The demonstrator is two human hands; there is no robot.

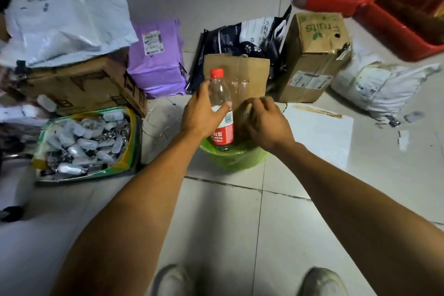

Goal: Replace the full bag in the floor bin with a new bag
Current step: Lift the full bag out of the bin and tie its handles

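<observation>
A small floor bin lined with a green bag (pixel 231 158) stands on the tiles in front of my feet. A clear plastic bottle (pixel 221 113) with a red cap and red label sticks upright out of it. My left hand (pixel 201 113) is wrapped around the bottle's middle. A flat piece of brown cardboard (pixel 236 77) rises from the bin behind the bottle. My right hand (pixel 266 122) grips a brownish crumpled piece of rubbish at the bin's top, beside the bottle; blur hides what it is.
Left of the bin sits a green-edged box of small plastic items (pixel 84 144). Behind are a brown carton (pixel 81 86), a purple parcel (pixel 156 60), a dark pet-food bag (pixel 242 36), a "Fruits" box (pixel 314 55), a white sack (pixel 379 84) and red crates (pixel 398 14).
</observation>
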